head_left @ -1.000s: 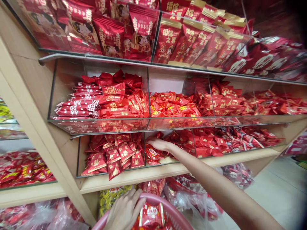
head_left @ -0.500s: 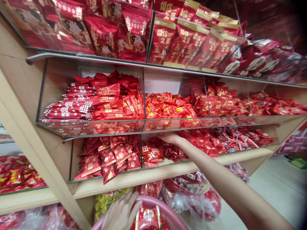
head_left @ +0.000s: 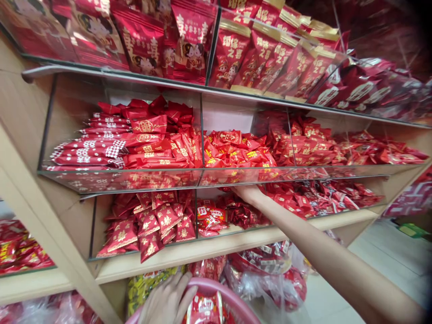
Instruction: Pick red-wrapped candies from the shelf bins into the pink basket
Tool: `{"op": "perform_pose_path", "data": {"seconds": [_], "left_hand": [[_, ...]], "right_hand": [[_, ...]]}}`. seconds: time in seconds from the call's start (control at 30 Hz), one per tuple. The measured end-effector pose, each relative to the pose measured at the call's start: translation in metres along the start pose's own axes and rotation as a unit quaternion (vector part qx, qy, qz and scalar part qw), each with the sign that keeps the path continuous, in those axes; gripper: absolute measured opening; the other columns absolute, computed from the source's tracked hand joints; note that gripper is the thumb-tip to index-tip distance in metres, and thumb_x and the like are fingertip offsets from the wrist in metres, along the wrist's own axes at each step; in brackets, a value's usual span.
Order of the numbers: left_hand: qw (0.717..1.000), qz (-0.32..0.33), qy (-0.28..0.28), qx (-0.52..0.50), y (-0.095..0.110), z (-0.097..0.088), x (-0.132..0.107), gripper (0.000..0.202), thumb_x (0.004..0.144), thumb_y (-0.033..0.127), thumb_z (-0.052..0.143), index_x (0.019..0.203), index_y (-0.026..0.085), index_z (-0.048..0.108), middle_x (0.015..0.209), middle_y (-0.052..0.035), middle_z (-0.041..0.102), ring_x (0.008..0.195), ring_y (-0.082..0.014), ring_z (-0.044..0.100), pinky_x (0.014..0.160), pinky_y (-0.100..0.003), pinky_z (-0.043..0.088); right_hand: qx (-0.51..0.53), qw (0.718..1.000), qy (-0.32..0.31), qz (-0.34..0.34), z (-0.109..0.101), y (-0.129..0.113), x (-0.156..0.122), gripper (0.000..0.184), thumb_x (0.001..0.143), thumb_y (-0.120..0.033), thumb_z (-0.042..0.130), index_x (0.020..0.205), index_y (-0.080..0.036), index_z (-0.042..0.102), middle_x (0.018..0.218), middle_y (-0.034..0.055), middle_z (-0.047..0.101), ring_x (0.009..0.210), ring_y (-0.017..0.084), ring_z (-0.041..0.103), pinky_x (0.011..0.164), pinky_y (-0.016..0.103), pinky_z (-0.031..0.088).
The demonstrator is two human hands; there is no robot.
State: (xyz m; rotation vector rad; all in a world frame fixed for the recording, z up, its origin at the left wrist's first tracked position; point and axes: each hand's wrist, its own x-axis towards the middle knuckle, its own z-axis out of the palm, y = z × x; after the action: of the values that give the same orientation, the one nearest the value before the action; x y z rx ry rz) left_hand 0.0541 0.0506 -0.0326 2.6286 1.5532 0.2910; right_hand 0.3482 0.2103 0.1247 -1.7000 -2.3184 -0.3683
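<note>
My left hand (head_left: 165, 297) rests over the rim of a pink plastic basket (head_left: 233, 298) at the bottom of the view, its fingers closed on the edge. Inside the basket lies a red packet (head_left: 203, 308) with gold edges. My right hand (head_left: 248, 193) reaches into the lower shelf from the right, palm side down, above dark red wrapped candies (head_left: 241, 216). Its fingers go behind the glass front of the shelf above, so what they hold, if anything, is hidden. Left of those candies are bright red packets (head_left: 211, 218) with white lettering.
Glass dividers split the shelves into compartments of red sweets. Square red packets (head_left: 148, 225) fill the lower left one. The middle shelf's glass edge (head_left: 162, 177) juts out over my right hand. Beneath the wooden ledge (head_left: 145, 265) stand clear plastic bags (head_left: 266, 283) of sweets.
My right hand has shifted slightly right and stays inside the lower shelf. The shelf's left side and the basket appear a little further left. My left hand keeps its hold on the rim.
</note>
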Motion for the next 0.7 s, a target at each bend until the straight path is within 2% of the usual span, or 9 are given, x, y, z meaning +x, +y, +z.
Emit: {"op": "perform_pose_path", "data": {"seconds": [0.17,0.33,0.53,0.7], "left_hand": [[1.0,-0.001,-0.003,-0.013,0.001,0.0,-0.002,0.048,0.095,0.046,0.026,0.121,0.022,0.059,0.125,-0.0069,0.062,0.113,-0.024,0.059,0.094,-0.04,0.049],[1.0,-0.002,0.012,-0.022,0.001,0.0,-0.003,0.047,0.095,0.045,0.027,0.12,0.024,0.059,0.122,-0.0053,0.063,0.11,-0.0228,0.06,0.092,-0.038,0.05],[1.0,-0.002,0.013,-0.028,0.002,-0.002,-0.002,0.043,0.094,0.045,0.029,0.116,0.027,0.061,0.12,-0.0034,0.065,0.108,-0.0216,0.062,0.09,-0.036,0.051],[1.0,-0.003,0.007,-0.026,0.003,-0.002,-0.002,0.045,0.095,0.044,0.027,0.119,0.024,0.059,0.12,-0.0048,0.064,0.108,-0.0228,0.061,0.09,-0.037,0.051]], "right_hand": [[-0.072,0.997,-0.009,-0.036,-0.005,0.004,-0.013,0.041,0.09,-0.005,0.03,0.119,-0.013,0.057,0.124,0.016,0.058,0.121,0.03,0.046,0.105,0.047,0.029],[-0.119,0.989,-0.047,-0.077,0.002,0.001,-0.028,0.029,0.087,-0.004,0.043,0.105,-0.012,0.065,0.115,0.0181,0.062,0.111,0.027,0.055,0.096,0.039,0.04],[-0.14,0.986,-0.081,-0.043,0.003,-0.007,-0.037,0.025,0.084,-0.004,0.047,0.089,-0.013,0.07,0.088,0.0185,0.069,0.089,0.026,0.066,0.077,0.033,0.049],[-0.108,0.992,-0.069,-0.011,0.002,-0.017,-0.03,0.023,0.083,-0.009,0.05,0.089,-0.01,0.072,0.088,0.0234,0.069,0.091,0.031,0.065,0.077,0.04,0.049]]}}
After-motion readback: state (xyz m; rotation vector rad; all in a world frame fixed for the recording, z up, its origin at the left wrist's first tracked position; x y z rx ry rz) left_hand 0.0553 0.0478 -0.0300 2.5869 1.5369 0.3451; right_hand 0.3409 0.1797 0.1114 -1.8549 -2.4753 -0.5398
